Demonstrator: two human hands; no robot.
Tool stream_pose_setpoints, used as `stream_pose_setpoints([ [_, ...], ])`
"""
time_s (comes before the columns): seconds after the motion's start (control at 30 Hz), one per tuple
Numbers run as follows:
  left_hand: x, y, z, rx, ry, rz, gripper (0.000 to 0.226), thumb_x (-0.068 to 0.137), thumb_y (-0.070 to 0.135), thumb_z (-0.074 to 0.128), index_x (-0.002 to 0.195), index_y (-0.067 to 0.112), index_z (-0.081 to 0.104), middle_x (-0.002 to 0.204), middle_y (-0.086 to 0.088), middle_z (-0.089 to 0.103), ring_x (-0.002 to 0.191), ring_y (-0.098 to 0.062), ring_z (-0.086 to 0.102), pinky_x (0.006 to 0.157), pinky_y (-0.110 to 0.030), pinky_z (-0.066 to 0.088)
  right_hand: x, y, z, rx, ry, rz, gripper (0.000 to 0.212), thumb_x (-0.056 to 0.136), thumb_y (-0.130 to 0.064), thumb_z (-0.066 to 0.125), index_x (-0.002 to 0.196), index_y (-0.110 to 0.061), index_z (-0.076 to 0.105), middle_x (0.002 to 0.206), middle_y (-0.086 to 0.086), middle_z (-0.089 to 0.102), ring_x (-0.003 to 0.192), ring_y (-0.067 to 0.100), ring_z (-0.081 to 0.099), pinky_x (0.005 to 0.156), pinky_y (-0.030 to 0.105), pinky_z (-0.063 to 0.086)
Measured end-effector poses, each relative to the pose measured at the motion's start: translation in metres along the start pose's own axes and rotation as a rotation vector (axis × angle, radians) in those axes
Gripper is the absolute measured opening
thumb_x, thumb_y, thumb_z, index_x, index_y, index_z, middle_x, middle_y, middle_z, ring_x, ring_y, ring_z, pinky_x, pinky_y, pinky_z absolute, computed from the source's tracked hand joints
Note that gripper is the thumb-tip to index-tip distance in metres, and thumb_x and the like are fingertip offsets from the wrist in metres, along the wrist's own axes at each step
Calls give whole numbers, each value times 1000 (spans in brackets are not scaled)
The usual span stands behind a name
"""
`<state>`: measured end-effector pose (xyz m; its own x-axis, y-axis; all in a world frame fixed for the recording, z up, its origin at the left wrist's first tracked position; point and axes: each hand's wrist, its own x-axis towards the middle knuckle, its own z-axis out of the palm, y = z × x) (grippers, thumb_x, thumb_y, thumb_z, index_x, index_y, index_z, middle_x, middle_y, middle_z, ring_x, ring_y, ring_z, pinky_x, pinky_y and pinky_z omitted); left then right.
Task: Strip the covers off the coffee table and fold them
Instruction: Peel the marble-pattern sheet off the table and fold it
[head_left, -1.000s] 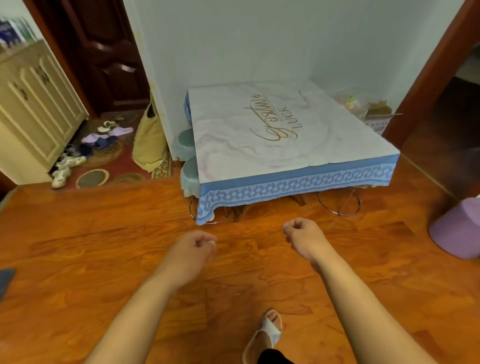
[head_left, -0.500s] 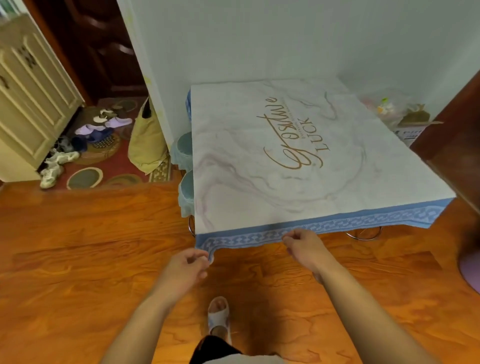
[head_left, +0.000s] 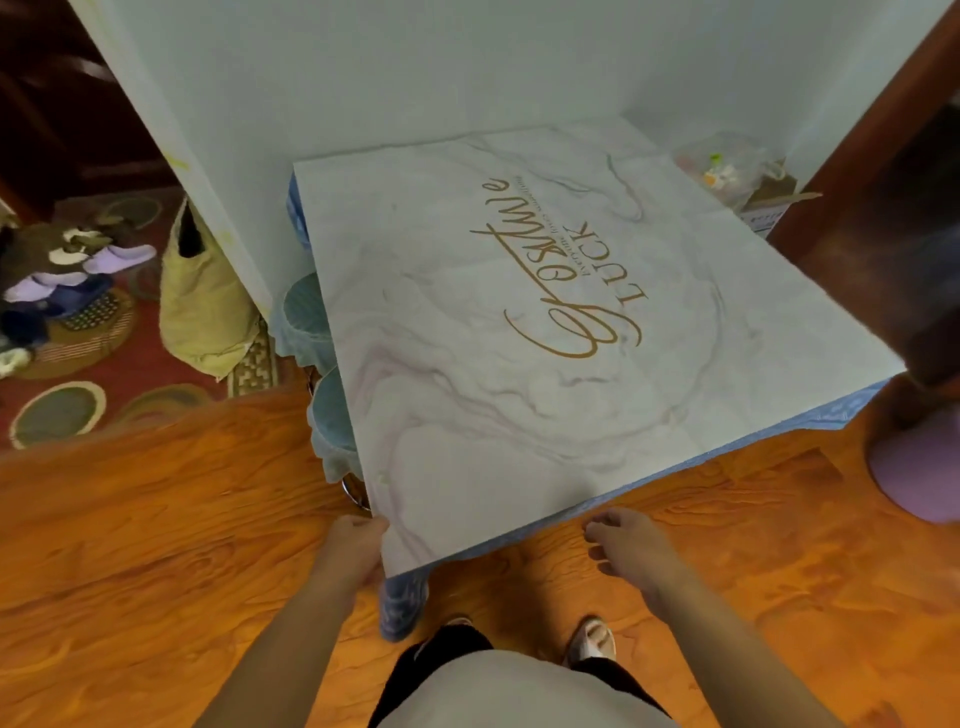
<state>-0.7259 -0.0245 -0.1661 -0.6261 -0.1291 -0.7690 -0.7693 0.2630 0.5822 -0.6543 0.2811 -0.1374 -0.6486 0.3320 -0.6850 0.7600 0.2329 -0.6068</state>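
Head view. Step in hand, as judged: taking hold of the near edge of the marbled top cover (head_left: 519, 322) to strip it off the counter (head_left: 852, 410). Best done with one grip at each end of the near edge, both pinching the top sheet alone and not the blue patterned cover (head_left: 402, 603) beneath, then drawing the sheet toward the body low and level, so that the layer below stays flat and the far edge slides clear of the wall. Risk, as judged: catching both layers at the corner, where the blue cloth hangs just under the left hand.

Left hand (head_left: 356, 545): fingers curled at the near left corner of the marbled top cover, touching its edge; whether a firm pinch is made cannot be told, since the fingertips are hidden behind the sheet.

Right hand (head_left: 631, 545): loosely spread, fingers relaxed and slightly bent, holding nothing, just short of the near edge and not touching it.

Marbled top cover: flat on the counter, directly ahead of both hands, gold lettering toward the far right. Blue patterned cover: showing as a strip along the near edge between the hands and as a drooping corner below the left hand
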Motion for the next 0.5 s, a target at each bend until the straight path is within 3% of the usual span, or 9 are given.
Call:
stream_pose_setpoints([
  [0.07, 9, 2, -3, -57, 26, -6, 20, 98, 22, 59, 84, 9, 58, 81, -11, 58, 72, -25, 55, 70, -35, 46, 8, 2, 0, 4, 16, 30, 12, 99, -13, 56, 98, -8, 67, 87, 13, 63, 75, 22, 58, 64, 34, 47],
  [0.2, 5, 5, 7, -307, -86, -121, 22, 103, 23, 56, 111, 5, 66, 98, -18, 70, 81, -33, 63, 64, -37, 53, 18, 9, -2, 50, 26, 105, 14, 98, -13, 55, 100, -8, 69, 92, 15, 67, 79, 23, 61, 71, 36, 53],
  [0.3, -2, 9, 21, -303, -134, -167, 30, 101, 27, 60, 121, 4, 63, 95, -16, 67, 68, -26, 59, 52, -31, 50, 18, 12, -6, 129, 6, 132, 16, 101, -16, 54, 106, -9, 67, 104, 14, 69, 84, 23, 64, 80, 37, 57],
  [0.37, -5, 16, 27, -301, -111, -161, 35, 101, 26, 61, 125, 0, 61, 94, -17, 67, 69, -26, 61, 51, -30, 51, 20, 14, -9, 201, 4, 164, 18, 101, -17, 54, 110, -7, 66, 105, 13, 68, 86, 24, 64, 81, 37, 56],
  [0.5, -33, 45, 22, -547, -175, -71, 33, 98, 20, 65, 126, 4, 60, 114, -19, 69, 88, -31, 65, 62, -35, 59, 32, 13, -16, 704, 60, 214, 37, 99, -37, 58, 117, -4, 59, 116, 17, 66, 100, 31, 65, 91, 43, 55],
])
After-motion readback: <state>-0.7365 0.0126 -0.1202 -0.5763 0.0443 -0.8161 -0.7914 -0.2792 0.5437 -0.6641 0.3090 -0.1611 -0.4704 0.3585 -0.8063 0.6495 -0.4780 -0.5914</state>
